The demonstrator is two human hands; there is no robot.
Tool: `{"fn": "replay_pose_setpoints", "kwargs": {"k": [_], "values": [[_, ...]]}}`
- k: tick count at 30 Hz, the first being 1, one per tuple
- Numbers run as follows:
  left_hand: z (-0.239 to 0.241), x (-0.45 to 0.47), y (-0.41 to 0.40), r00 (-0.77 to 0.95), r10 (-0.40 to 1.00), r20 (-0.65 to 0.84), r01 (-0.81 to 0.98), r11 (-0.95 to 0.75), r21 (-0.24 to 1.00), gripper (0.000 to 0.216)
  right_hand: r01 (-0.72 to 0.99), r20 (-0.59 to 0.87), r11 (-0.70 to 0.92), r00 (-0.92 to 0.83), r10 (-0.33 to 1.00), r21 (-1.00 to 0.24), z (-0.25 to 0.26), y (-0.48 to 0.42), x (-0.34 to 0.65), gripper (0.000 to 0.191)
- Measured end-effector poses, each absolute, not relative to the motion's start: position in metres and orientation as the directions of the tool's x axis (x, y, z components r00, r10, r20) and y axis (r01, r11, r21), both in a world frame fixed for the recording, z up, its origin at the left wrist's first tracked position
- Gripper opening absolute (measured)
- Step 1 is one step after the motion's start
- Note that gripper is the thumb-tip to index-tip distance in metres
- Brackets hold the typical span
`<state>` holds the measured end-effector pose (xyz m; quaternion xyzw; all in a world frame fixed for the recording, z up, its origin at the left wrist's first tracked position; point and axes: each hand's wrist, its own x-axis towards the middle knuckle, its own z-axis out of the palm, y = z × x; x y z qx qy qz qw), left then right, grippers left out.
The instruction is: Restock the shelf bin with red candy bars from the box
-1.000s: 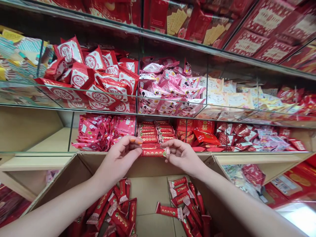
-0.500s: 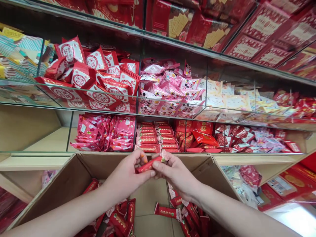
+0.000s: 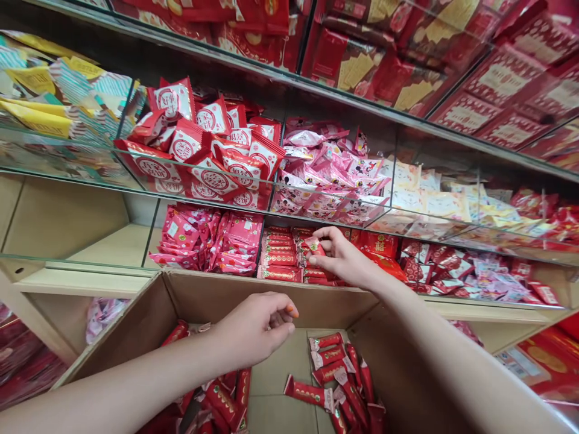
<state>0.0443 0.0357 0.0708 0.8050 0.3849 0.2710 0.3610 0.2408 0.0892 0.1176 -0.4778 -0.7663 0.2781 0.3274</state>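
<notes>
My right hand (image 3: 342,258) is up at the lower shelf, pinching a small red wrapped snack bar (image 3: 315,246) with a pale pink end between thumb and fingers. It is over two neat stacks of matching bars (image 3: 278,258) in a glass-divided compartment; part of the right stack is hidden behind the hand. Over the open cardboard box (image 3: 199,288), my left hand (image 3: 257,328) hangs with loosely curled fingers, the thumb apart and nothing held. Inside the box lie more loose red bars (image 3: 309,393), in one heap on the right and another partly under my left forearm.
Pink packets (image 3: 183,238) fill the compartment left of the stacks, red packets (image 3: 380,244) the one to the right. A glass-fronted shelf above holds red-and-white packets (image 3: 212,175) and pink cartoon packets (image 3: 325,175). The glass edges and dividers stand close around my right hand.
Both hands were together over the box with a red bar between them. My left hand has let go and dropped slightly; my right hand has carried the bar up to the shelf stacks.
</notes>
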Motion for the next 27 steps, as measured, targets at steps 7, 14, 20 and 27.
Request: {"fn": "replay_pose_setpoints", "kwargs": {"k": [7, 14, 20, 27], "values": [[0.07, 0.042, 0.029, 0.674, 0.721, 0.158, 0.471, -0.585, 0.661, 0.016, 0.931, 0.219, 0.329, -0.291, 0.931, -0.159, 0.099, 0.164, 0.247, 0.028], [0.074, 0.037, 0.027, 0.748, 0.658, 0.088, 0.515, -0.659, 0.548, 0.017, 0.955, 0.193, 0.283, -0.262, 0.945, -0.087, 0.078, 0.185, 0.254, 0.023], [0.067, 0.038, 0.029, 0.812, 0.583, 0.013, 0.496, -0.702, 0.511, 0.02, 0.957, 0.252, 0.283, -0.26, 0.932, -0.058, 0.063, 0.19, 0.261, 0.024], [0.062, 0.033, 0.028, 0.826, 0.56, -0.064, 0.509, -0.692, 0.513, 0.021, 0.924, 0.373, 0.373, -0.318, 0.872, -0.085, 0.095, 0.151, 0.246, 0.023]]}}
